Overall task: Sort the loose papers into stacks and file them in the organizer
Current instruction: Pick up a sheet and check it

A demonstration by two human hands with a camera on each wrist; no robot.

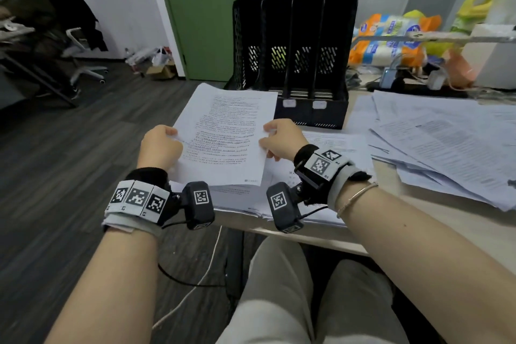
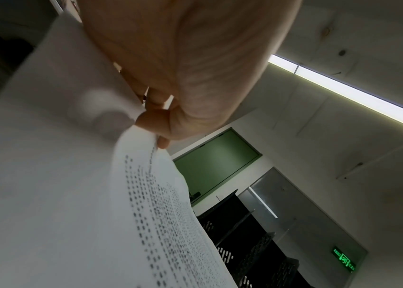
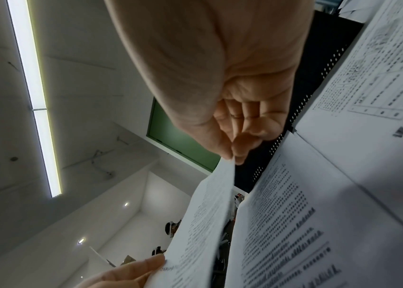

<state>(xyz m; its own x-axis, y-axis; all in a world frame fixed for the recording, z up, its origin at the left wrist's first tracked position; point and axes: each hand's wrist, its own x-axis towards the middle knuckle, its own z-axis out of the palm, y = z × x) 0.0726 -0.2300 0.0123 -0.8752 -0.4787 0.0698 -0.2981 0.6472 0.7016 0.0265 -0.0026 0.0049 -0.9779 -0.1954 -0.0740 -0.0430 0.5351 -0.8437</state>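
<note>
I hold a printed white sheet [image 1: 226, 134] up over the desk's near left corner. My left hand [image 1: 160, 144] pinches its left edge, and my right hand [image 1: 279, 138] pinches its right edge. In the left wrist view the left hand [image 2: 155, 124] grips the sheet [image 2: 146, 204] between thumb and fingers. The right wrist view shows my right hand [image 3: 232, 154] nipping the sheet's [image 3: 202, 224] edge. A stack of papers [image 1: 243, 198] lies under the sheet. Behind it stands the black slotted organizer [image 1: 296, 58], its compartments looking empty.
A wide loose spread of papers [image 1: 446, 148] covers the desk's right side. Bags and packages [image 1: 396, 36] crowd the back right, with cables beside them. The desk edge [image 1: 307, 237] runs above my lap. A green door [image 1: 201, 8] and an office chair [image 1: 81, 61] stand to the left.
</note>
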